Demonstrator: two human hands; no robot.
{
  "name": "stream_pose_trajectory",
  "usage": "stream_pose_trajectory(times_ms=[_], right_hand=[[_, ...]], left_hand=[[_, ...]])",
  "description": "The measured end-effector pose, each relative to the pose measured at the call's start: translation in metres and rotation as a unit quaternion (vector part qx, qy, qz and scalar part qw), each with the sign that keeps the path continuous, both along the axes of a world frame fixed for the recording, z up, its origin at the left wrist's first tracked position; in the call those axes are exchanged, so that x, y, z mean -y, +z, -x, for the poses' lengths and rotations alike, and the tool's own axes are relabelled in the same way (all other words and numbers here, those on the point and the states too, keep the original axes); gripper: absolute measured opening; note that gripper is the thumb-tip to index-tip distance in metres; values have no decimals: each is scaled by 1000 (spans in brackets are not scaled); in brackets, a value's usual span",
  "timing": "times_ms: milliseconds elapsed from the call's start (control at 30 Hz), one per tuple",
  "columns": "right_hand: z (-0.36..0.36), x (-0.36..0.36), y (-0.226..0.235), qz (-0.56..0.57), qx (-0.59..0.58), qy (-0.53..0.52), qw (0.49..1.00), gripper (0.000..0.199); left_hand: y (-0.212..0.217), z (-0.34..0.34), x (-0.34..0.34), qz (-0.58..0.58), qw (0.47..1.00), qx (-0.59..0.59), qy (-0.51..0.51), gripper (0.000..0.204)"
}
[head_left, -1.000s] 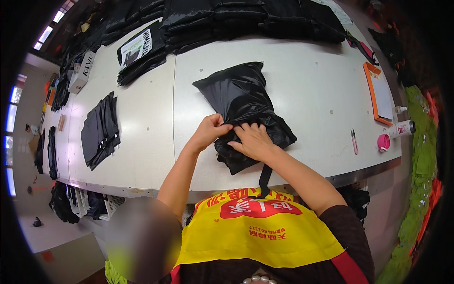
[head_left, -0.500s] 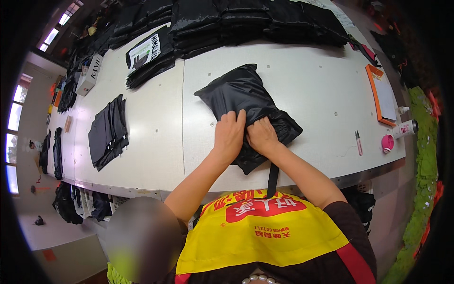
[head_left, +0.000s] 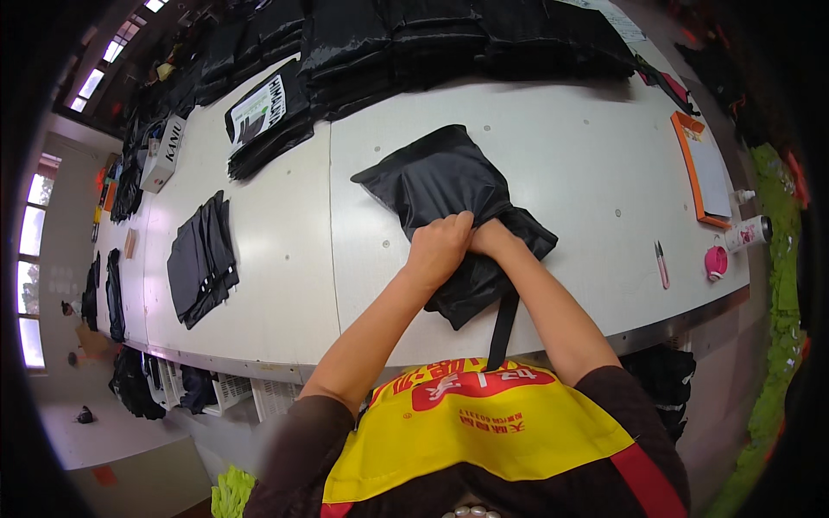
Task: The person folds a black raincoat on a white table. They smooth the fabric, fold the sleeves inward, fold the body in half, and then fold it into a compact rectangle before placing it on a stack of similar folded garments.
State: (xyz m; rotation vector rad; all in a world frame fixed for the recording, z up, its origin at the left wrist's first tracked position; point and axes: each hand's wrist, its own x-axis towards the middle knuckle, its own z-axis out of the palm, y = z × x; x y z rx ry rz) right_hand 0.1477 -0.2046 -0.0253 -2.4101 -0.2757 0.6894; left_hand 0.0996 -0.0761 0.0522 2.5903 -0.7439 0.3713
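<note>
A black fabric bag (head_left: pixel 449 173) lies before me on the white table, with a black strap (head_left: pixel 503 324) hanging from its near side over the table edge. My left hand (head_left: pixel 439 250) is closed on the bag's fabric near its middle, the knuckles up. Right beside it, my right hand (head_left: pixel 490 237) reaches into a fold or opening of the bag. Its fingers are hidden by the cloth, so their hold cannot be seen.
Folded black pieces (head_left: pixel 203 259) lie to the left. Stacks of black packages (head_left: pixel 484 43) line the far side, beside a white box (head_left: pixel 164 155). On the right are thread snips (head_left: pixel 661 264), a pink roll (head_left: pixel 715 262), a bottle (head_left: pixel 748 234) and an orange tray (head_left: pixel 688 164).
My right hand has gone deeper into the bag, its fingers now out of sight. My left hand has shifted slightly right and closed more on the fabric. The blurred shape at lower left is gone.
</note>
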Motion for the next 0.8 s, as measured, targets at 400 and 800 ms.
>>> stream_pose_trajectory(times_ms=[400, 800], right_hand=[[-56, -36, 18, -35, 442, 27, 896, 54], [-67, -27, 3, -27, 409, 26, 912, 54]], left_hand=[[4, -20, 6, 40, 996, 71, -41, 12], [-2, -10, 10, 181, 983, -24, 2, 12]])
